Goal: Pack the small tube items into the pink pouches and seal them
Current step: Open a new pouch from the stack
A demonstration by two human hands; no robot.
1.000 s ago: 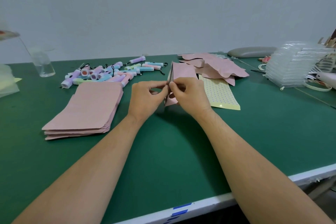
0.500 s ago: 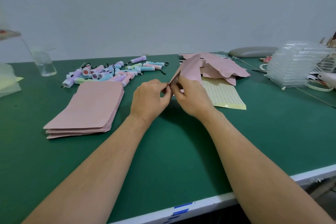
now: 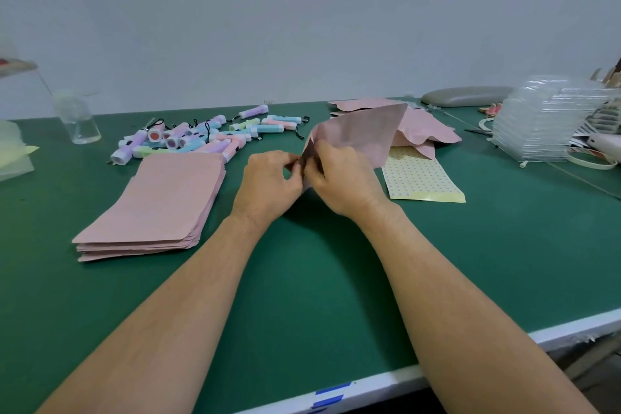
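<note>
My left hand [image 3: 268, 183] and my right hand [image 3: 342, 178] meet at the middle of the green table, both pinching the near end of one pink pouch [image 3: 366, 134]. The pouch is lifted off the table and slants up and away to the right. What it contains is hidden. A heap of small pastel tubes [image 3: 201, 138] with black loops lies behind my left hand. A flat stack of empty pink pouches [image 3: 158, 202] lies to the left. Several more pink pouches [image 3: 423, 131] are piled behind the held one.
A yellow sticker sheet [image 3: 420, 178] lies right of my hands. A stack of clear plastic trays [image 3: 551, 124] and a grey oblong case [image 3: 467, 96] are at the far right. A clear bottle [image 3: 79, 118] stands far left. The table's white front edge [image 3: 386, 380] runs below my forearms.
The pouch has risen from standing edge-on at my fingers to slanting up and to the right. Both hands have stayed together at its near end.
</note>
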